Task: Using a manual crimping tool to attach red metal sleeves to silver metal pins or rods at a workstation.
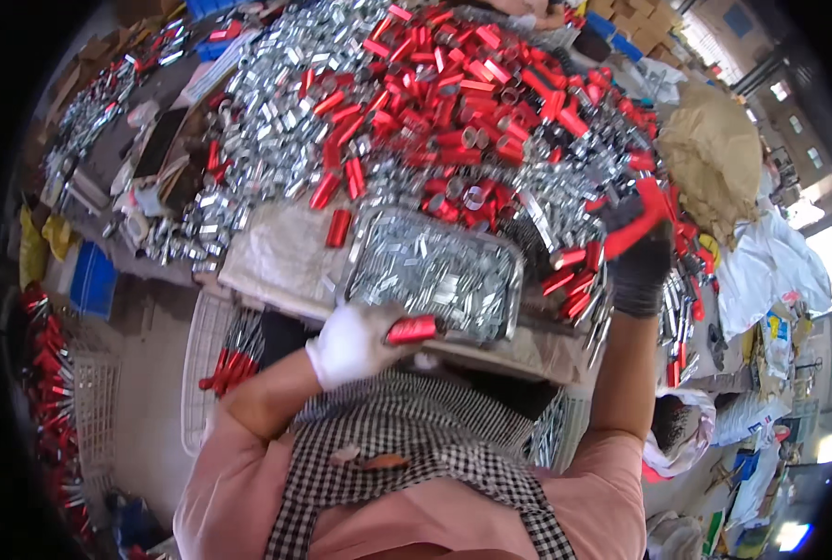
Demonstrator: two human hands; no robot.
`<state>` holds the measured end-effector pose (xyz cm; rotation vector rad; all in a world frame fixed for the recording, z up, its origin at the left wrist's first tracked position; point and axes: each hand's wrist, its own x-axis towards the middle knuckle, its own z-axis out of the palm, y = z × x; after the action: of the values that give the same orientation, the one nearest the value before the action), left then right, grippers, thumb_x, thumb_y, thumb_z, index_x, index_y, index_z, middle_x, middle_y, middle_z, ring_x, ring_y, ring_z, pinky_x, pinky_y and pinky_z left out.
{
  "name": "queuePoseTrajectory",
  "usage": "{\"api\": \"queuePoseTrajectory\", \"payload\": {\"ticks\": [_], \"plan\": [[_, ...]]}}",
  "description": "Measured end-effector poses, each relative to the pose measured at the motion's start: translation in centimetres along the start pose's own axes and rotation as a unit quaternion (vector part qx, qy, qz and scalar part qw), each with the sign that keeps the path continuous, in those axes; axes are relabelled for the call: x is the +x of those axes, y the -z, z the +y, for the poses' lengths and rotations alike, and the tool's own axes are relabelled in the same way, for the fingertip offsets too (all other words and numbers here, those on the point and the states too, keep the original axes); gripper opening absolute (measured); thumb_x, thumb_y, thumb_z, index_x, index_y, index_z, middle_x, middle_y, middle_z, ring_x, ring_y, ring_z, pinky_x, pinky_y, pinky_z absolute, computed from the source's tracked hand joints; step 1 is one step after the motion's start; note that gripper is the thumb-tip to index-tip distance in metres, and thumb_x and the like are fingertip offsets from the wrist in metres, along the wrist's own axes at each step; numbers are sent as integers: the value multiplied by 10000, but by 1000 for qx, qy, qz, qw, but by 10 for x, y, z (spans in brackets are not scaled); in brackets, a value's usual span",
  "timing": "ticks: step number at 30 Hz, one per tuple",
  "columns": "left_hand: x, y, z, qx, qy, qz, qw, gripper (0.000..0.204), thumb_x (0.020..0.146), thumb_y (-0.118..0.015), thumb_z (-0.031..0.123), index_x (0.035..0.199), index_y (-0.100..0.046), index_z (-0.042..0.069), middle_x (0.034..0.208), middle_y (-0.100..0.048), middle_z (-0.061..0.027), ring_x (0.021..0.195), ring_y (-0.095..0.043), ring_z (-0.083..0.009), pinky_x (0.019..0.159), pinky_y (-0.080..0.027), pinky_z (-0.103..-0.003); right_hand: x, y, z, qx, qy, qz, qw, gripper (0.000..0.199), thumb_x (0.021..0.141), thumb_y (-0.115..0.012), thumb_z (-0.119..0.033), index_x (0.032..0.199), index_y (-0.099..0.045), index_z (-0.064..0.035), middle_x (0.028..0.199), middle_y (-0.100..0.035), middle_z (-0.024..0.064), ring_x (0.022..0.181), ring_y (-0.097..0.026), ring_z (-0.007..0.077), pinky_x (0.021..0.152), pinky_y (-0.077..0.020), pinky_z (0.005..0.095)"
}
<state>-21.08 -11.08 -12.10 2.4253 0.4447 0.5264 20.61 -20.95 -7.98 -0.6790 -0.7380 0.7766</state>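
My left hand [346,347], in a white glove, is closed around a short red tube [411,329] at the near edge of a metal tray [517,303]. Many small shiny silver pieces [425,271] fill the tray. Over to the right, my right hand [640,275] wears a dark grey glove and grips a red angled tool [638,224], its exact kind blurred. Beside that hand lie several red-ended metal rods [579,285]. One loose red tube [338,228] rests left of the tray.
Beyond the tray rises a heap of red tubes [462,103] mixed with silver metal sleeves [276,103]. White cloth [280,252] covers the table's front left. Wire baskets [196,373] with red-handled rods stand below. Brown sacking [710,159] and white sacks [770,271] lie right.
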Motion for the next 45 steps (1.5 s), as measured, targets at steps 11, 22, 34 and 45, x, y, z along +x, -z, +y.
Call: {"api": "queuePoseTrajectory", "payload": {"ticks": [11,22,34,45], "plan": [[-32,31,5,173,-49,-39,983,300,737,-721,283,924,-615,74,801,-633,-112,716,-656,-333,634,-518,-438,-146,-126,2,-458,-280,-257,804,718,626,-810,-253,1246,-595,40,1080,-663,125,965,-635,195,890,-491,331],[-40,19,19,-331,229,-604,687,166,773,-735,176,797,-641,40,655,-602,-10,574,-563,-82,499,-412,-252,-178,-165,33,-534,296,-581,538,391,678,-728,-151,1062,-676,-96,942,-647,82,766,-646,261,697,-550,401],[-41,38,37,161,39,-229,959,181,757,-658,177,882,-620,52,675,-638,-160,688,-661,-373,645,-520,-477,-191,-161,51,-466,-192,-330,798,486,733,-801,-163,1181,-646,-57,991,-691,118,830,-690,237,752,-566,360],[-17,68,15,337,-212,-76,914,119,752,-613,207,733,-597,91,623,-586,-73,538,-620,-250,496,-488,-377,-204,-158,88,67,-595,-43,800,643,820,-723,-275,1319,-488,54,872,-619,63,673,-606,157,640,-551,316]]}}
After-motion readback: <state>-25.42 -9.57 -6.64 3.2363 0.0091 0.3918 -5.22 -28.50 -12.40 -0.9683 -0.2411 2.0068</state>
